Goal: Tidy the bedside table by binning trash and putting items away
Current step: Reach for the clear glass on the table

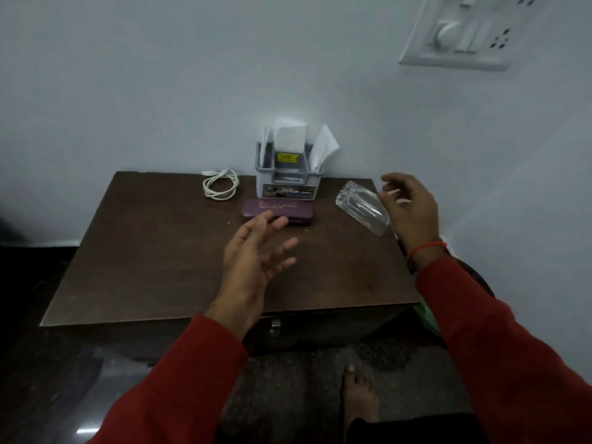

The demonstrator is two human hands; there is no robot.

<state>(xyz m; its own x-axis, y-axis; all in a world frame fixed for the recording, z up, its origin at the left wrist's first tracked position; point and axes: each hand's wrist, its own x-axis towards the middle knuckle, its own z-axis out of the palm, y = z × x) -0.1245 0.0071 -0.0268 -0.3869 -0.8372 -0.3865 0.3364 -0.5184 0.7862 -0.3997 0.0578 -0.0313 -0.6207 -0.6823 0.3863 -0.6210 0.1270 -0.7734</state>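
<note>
On the dark brown bedside table (153, 257) a purple case (275, 209) lies in front of a grey organiser (288, 184) stuffed with white papers. A coiled white cable (221, 185) rests at the back left. A clear glass (360, 208) lies tilted near the right rear edge. My left hand (256, 254) hovers open, palm up, just in front of the purple case. My right hand (411, 213) is beside the glass's base with its fingers curled; thin white streaks show at the fingertips, and whether it grips anything is unclear.
A dark round bin (477, 280) with something green inside stands on the floor right of the table. A white switch panel (464, 30) is on the wall at the upper right. My bare foot (358, 395) is on the floor below the table's drawer latch (275, 326).
</note>
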